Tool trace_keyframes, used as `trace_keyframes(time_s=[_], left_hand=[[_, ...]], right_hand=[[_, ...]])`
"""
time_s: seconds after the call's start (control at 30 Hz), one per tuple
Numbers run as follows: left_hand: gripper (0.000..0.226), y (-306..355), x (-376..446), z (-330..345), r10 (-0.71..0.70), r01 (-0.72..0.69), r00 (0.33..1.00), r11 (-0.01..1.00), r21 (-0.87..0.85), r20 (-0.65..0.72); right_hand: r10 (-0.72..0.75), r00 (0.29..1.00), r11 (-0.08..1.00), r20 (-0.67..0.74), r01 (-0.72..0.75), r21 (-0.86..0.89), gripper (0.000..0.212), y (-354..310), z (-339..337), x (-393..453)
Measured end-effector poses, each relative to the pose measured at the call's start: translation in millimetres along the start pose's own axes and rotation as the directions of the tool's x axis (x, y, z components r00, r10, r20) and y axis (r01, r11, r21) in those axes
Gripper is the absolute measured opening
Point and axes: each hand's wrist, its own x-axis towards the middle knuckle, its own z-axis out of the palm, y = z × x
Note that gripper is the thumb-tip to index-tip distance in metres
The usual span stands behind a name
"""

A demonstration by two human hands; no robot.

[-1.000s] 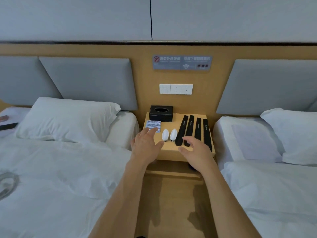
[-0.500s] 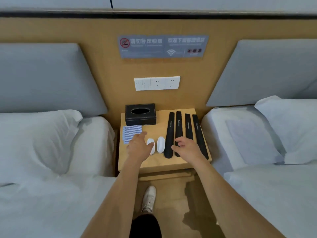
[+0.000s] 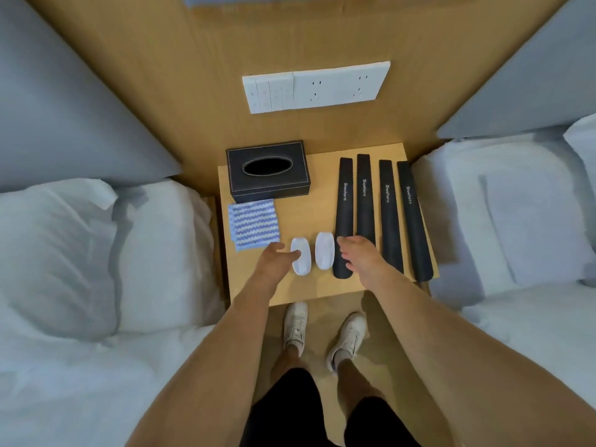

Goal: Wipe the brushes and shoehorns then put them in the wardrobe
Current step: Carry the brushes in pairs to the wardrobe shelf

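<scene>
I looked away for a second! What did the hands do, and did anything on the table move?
Both hands came down closer to the table. The left hand now touches the left white brush; the right hand hovers over the shoehorns. Nothing is picked up. The cloth and tissue box stayed put.

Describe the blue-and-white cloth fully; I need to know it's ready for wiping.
The cloth is a small, roughly square piece with blue and white zigzag stripes and a nubbly, woven-looking texture. It lies flat, apparently folded, on the left part of the wooden nightstand, just in front of the black tissue box. The left hand hovers by its near right corner; contact is unclear. It looks dry and unused.
</scene>
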Motion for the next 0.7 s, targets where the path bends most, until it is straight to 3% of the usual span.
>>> trace_keyframes(time_s=[0.17, 0.3, 0.43, 0.57, 0.7], left_hand=[[0.050, -3, 28, 12, -0.062, 0.065, 0.998, 0.993, -0.103, 0.032], [0.024, 2, 41, 24, -0.076, 0.078, 0.997, 0.990, -0.118, 0.020], [0.016, 9, 44, 26, -0.122, 0.125, 0.992, 0.983, -0.132, 0.033], [0.040, 23, 44, 22, -0.055, 0.055, 0.998, 0.998, 0.008, -0.004], [0.028, 55, 39, 26, 0.086, -0.079, 0.996, 0.983, 0.164, -0.032]], right_hand=[[0.122, 0.992, 0.988, 0.033, -0.124, 0.089, 0.044, -5, 15, 36], [0.171, 0.980, 0.971, 0.103, -0.185, 0.149, 0.052, -5, 23, 51], [0.212, 0.971, 0.936, 0.112, -0.235, 0.262, 0.045, -7, 25, 56], [0.210, 0.976, 0.898, 0.063, -0.218, 0.381, 0.041, -11, 14, 53], [0.129, 0.991, 0.879, -0.023, -0.104, 0.466, 0.033, -18, -14, 39]])
